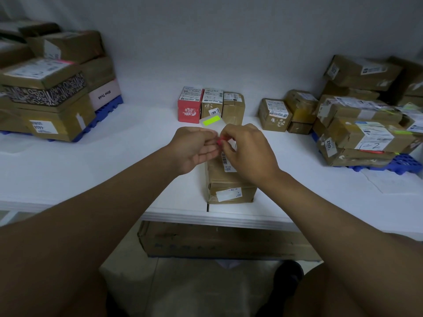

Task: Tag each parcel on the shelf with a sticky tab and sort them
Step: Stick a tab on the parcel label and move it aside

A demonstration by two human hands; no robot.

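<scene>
A brown cardboard parcel (230,186) lies on the white shelf (137,161) near its front edge, a barcode label on top. Both hands hover just above its far end. My left hand (194,147) holds a clear sheet of sticky tabs (211,122) with a green tab showing on it. My right hand (247,149) pinches a small red tab (220,142) at the sheet's lower edge, fingertips meeting those of the left hand. Behind the hands stand a red parcel (189,108) and two small brown parcels (233,108) in a row.
A stack of brown parcels (45,92) on a blue pallet fills the left of the shelf. Another pile of labelled parcels (357,124) sits on a blue pallet (402,164) at the right. A long flat carton (219,241) lies on the floor below the shelf.
</scene>
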